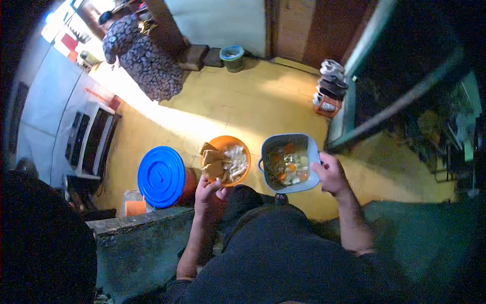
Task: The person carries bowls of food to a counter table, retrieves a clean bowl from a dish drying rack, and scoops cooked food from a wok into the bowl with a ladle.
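Note:
In my left hand (208, 193) is an orange bowl (248, 169), gripped at its near-left rim. Brown flat pieces (213, 164) lie on its left side, and pale shredded food (236, 161) fills the right. My right hand (330, 175) holds a squarish grey-white dish (286, 137) by its right side. Orange and whitish chunks (291, 168) lie in the dish, seemingly in liquid, and a loop handle (259, 164) sticks out on its left. Both vessels are held apart, in front of my body above the yellow floor. The fingers under each are partly hidden.
A bucket with a blue lid (161, 176) stands left of the orange bowl. Ahead left, a person in a patterned dress (142, 55) faces away. Farther on are a green bin (232, 60) and a door (314, 30); shoes fill a rack (328, 106) at right. A low wall (147, 248) runs nearby.

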### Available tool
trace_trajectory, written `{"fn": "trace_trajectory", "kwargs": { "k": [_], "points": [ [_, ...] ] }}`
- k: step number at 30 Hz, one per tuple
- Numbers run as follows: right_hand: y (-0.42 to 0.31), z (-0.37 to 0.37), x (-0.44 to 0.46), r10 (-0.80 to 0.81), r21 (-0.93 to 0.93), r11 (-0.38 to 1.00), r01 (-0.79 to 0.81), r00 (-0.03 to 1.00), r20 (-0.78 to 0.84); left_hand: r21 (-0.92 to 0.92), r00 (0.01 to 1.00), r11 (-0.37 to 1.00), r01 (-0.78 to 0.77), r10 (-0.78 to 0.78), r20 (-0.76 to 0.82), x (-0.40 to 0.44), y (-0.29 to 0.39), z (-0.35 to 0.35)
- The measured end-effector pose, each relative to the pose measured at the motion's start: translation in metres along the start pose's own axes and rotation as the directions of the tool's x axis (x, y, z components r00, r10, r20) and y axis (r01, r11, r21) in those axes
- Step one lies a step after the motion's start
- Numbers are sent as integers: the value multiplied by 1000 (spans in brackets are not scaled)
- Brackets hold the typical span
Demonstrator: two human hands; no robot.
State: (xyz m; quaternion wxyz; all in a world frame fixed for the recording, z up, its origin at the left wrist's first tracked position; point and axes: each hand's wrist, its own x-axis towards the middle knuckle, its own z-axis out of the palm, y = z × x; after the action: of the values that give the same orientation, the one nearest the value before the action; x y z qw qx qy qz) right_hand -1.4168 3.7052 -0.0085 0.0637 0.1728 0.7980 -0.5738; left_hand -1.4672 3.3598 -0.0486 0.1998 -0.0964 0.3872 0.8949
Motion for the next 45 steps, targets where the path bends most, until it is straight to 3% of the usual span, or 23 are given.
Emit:
{"fn": "trace_trajectory", "kwargs": {
  "k": [7, 12, 14, 17, 21, 22, 25, 27, 29, 31, 33, 37, 40, 43, 45],
  "points": [
    [-60, 108, 186, -154, -265, 944, 196, 973, 172, -119, 963, 958, -262, 251, -100, 113, 95, -77],
    [-127, 218, 314, -331, -174, 907, 383, 905, 266, -55, 911, 928, -368, 348, -223, 180, 205, -133],
    [-147, 252, 363, -249, -157, 935, 319, 902, 352, -94, 903, 914, -395, 368, -222, 200, 244, -159],
    [-205, 310, 418, -298, -88, 933, 349, 887, 353, -70, 861, 893, -444, 404, -308, 228, 300, -174],
    [-259, 379, 498, -280, -99, 917, 387, 800, 531, -130, 823, 856, -501, 424, -379, 272, 353, -211],
    [-273, 396, 519, -221, -58, 950, 305, 796, 564, -108, 804, 853, -511, 429, -412, 284, 367, -219],
    [-326, 451, 584, -164, -63, 961, 270, 737, 656, -138, 759, 816, -561, 441, -479, 322, 404, -255],
    [-343, 495, 638, -213, -112, 907, 407, 670, 712, -112, 701, 788, -606, 461, -545, 339, 431, -271],
    [-373, 541, 684, -290, -50, 840, 540, 525, 800, -123, 646, 741, -661, 477, -597, 352, 459, -281],
    [-393, 593, 731, -349, 62, 828, 557, 427, 834, -105, 579, 692, -715, 500, -644, 361, 483, -295],
    [-439, 640, 761, -213, -2, 849, 529, 346, 914, -86, 476, 600, -796, 531, -701, 369, 510, -295],
    [-518, 755, 787, -279, 106, 724, 681, 149, 949, 7, 303, 512, -859, 519, -799, 372, 554, -336],
    [-561, 848, 786, -199, 96, 697, 711, 63, 978, 55, 197, 411, -910, 545, -815, 371, 590, -385],
    [-607, 940, 775, 48, -62, 726, 685, 40, 998, 108, 104, 324, -940, 573, -813, 361, 637, -453],
    [-605, 1015, 774, 6, 13, 742, 670, -27, 1000, 138, 85, 332, -933, 578, -812, 342, 671, -506]
  ]
}}
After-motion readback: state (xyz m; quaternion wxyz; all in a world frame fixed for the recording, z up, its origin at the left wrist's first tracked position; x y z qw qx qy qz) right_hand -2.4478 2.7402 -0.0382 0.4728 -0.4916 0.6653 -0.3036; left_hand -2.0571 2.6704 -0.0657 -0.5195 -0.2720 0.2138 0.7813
